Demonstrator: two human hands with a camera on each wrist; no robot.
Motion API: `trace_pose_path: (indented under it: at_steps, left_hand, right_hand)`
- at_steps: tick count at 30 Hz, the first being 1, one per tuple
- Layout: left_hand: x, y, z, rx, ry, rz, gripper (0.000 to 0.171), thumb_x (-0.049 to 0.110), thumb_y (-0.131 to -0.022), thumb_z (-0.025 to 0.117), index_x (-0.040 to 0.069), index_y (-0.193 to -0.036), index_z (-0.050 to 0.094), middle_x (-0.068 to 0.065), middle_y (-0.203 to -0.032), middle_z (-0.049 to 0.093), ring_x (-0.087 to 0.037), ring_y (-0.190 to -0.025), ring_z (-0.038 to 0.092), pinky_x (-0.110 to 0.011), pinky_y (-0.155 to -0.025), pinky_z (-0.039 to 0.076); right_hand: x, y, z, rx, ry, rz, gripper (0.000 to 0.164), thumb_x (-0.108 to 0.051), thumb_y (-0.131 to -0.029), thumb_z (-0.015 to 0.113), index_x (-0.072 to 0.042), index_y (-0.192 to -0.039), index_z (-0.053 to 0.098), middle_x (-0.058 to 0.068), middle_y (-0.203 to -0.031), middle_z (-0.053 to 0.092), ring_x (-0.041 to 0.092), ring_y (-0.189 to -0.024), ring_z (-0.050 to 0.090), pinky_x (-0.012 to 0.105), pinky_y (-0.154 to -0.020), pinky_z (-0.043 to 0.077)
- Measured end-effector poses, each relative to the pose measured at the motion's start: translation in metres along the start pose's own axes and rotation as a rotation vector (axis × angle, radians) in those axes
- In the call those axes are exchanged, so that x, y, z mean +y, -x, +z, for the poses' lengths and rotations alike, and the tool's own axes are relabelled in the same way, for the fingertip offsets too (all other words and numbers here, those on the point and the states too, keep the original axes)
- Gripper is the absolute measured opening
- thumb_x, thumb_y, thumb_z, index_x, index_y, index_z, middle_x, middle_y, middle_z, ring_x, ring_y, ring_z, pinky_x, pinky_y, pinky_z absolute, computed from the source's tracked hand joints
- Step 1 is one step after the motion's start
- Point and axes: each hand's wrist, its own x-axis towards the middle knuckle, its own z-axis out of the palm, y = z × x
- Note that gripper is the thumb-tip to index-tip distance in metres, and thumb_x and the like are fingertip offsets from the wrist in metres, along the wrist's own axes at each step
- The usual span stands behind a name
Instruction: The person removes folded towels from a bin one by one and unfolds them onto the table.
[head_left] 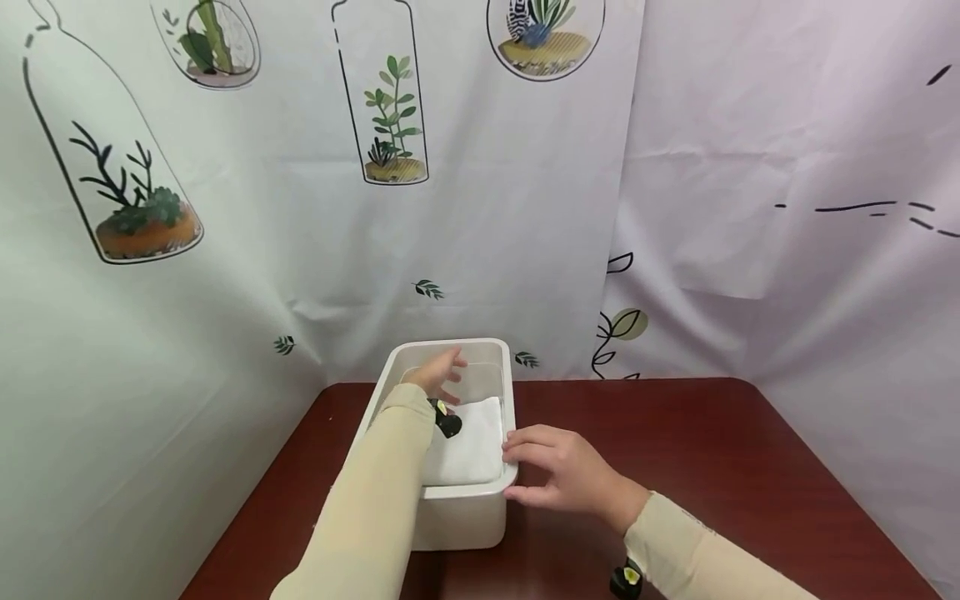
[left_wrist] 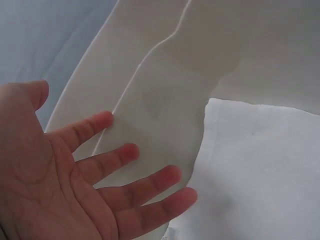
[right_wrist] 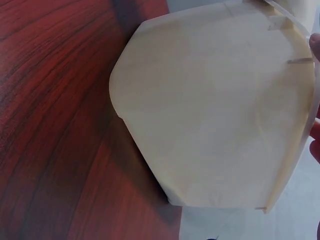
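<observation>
A white rectangular plastic bin [head_left: 465, 518] stands on the table with a folded white cloth [head_left: 468, 446] lying on its floor. My left hand [head_left: 438, 375] reaches into the far left part of the bin. Its palm shows in the left wrist view, the fingers [left_wrist: 167, 175] spread and holding nothing, beside the near corner of the cloth. At the bin's near right corner is my right hand [head_left: 562, 467], fingertips and thumb right at the rim. Only bits of that hand's fingers [right_wrist: 315, 131] show past the rim in the right wrist view; the bin's side wall fills most of it.
The dark red wooden table [head_left: 660, 450] extends to both sides of the bin. A white curtain [head_left: 517, 233] printed with plants in jars hangs right behind the table and along its sides. Black wrist cameras [head_left: 626, 582] are strapped to both wrists.
</observation>
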Motion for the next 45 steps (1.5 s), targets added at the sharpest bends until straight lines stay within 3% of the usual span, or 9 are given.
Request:
trace_pose_path:
  at_steps: [8, 12, 15, 21, 27, 31, 37, 42, 45]
  left_hand:
    - [-0.014, -0.007, 0.008, -0.041, -0.048, -0.028, 0.075, 0.056, -0.107, 0.021, -0.003, -0.146, 0.045, -0.037, -0.152, 0.032, -0.048, -0.143, 0.033, -0.063, -0.09, 0.053]
    - [-0.016, -0.006, 0.011, -0.058, -0.149, -0.017, 0.075, 0.054, -0.107, 0.016, -0.002, -0.144, 0.048, -0.036, -0.15, 0.038, -0.047, -0.141, 0.037, -0.063, -0.109, 0.037]
    - [-0.017, -0.007, 0.012, -0.069, -0.206, -0.009, 0.076, 0.054, -0.107, 0.013, 0.0, -0.145, 0.049, -0.034, -0.15, 0.04, -0.047, -0.14, 0.039, -0.064, -0.113, 0.028]
    - [-0.022, -0.012, 0.017, -0.104, -0.223, -0.045, 0.076, 0.059, -0.106, 0.015, 0.005, -0.151, 0.043, -0.038, -0.151, 0.034, -0.051, -0.142, 0.033, -0.068, -0.096, 0.045]
    - [-0.026, -0.012, 0.023, -0.129, -0.246, -0.037, 0.074, 0.054, -0.107, 0.017, 0.0, -0.15, 0.041, -0.036, -0.157, 0.024, -0.052, -0.144, 0.027, -0.063, -0.111, 0.034]
    - [-0.025, -0.01, 0.024, -0.155, -0.239, -0.07, 0.075, 0.057, -0.106, 0.016, 0.002, -0.154, 0.035, -0.035, -0.16, 0.015, -0.052, -0.147, 0.019, -0.066, -0.11, 0.034]
    - [-0.028, -0.018, 0.021, -0.182, -0.313, -0.042, 0.077, 0.059, -0.106, 0.012, 0.004, -0.154, 0.037, -0.037, -0.157, 0.024, -0.052, -0.145, 0.025, -0.067, -0.101, 0.042]
    - [-0.04, -0.035, 0.018, -0.262, -0.354, 0.038, 0.075, 0.051, -0.108, 0.008, -0.002, -0.152, 0.039, -0.032, -0.158, 0.028, -0.051, -0.144, 0.03, -0.061, -0.118, 0.022]
    - [-0.044, -0.039, 0.019, -0.272, -0.352, 0.029, 0.074, 0.052, -0.108, 0.011, -0.001, -0.151, 0.041, -0.034, -0.155, 0.033, -0.05, -0.143, 0.032, -0.063, -0.118, 0.02]
  right_hand:
    - [-0.003, 0.002, 0.008, 0.058, 0.075, -0.088, 0.035, -0.039, -0.085, 0.081, -0.008, -0.101, 0.073, 0.006, -0.106, 0.071, 0.021, -0.1, 0.071, 0.03, -0.089, 0.057]
    - [-0.003, 0.003, 0.009, 0.083, 0.084, -0.08, 0.035, -0.041, -0.087, 0.078, -0.009, -0.1, 0.073, 0.006, -0.105, 0.071, 0.02, -0.099, 0.071, 0.031, -0.087, 0.058]
    - [-0.002, 0.003, 0.009, 0.094, 0.087, -0.079, 0.035, -0.042, -0.087, 0.078, -0.009, -0.099, 0.073, 0.006, -0.104, 0.071, 0.019, -0.097, 0.072, 0.03, -0.086, 0.058]
    - [-0.002, 0.001, 0.008, 0.088, 0.124, -0.096, 0.035, -0.042, -0.088, 0.076, -0.009, -0.098, 0.074, 0.006, -0.103, 0.071, 0.018, -0.096, 0.072, 0.03, -0.085, 0.058]
    - [-0.003, 0.002, 0.008, 0.078, 0.16, -0.102, 0.035, -0.043, -0.091, 0.072, -0.009, -0.098, 0.073, 0.006, -0.104, 0.071, 0.017, -0.097, 0.072, 0.03, -0.085, 0.058]
    - [-0.004, 0.001, 0.008, 0.08, 0.166, -0.103, 0.034, -0.042, -0.091, 0.072, -0.008, -0.098, 0.073, 0.006, -0.104, 0.072, 0.018, -0.097, 0.072, 0.03, -0.085, 0.058]
    - [-0.005, 0.001, 0.007, 0.065, 0.173, -0.092, 0.034, -0.042, -0.09, 0.074, -0.009, -0.098, 0.073, 0.005, -0.105, 0.072, 0.017, -0.098, 0.072, 0.03, -0.086, 0.058]
    - [-0.005, 0.0, 0.006, 0.059, 0.183, -0.105, 0.033, -0.041, -0.089, 0.075, -0.009, -0.097, 0.073, 0.005, -0.104, 0.072, 0.017, -0.098, 0.072, 0.03, -0.086, 0.058]
    - [-0.005, 0.0, 0.007, 0.067, 0.185, -0.116, 0.032, -0.041, -0.089, 0.075, -0.009, -0.097, 0.073, 0.005, -0.103, 0.072, 0.017, -0.098, 0.072, 0.03, -0.086, 0.058]
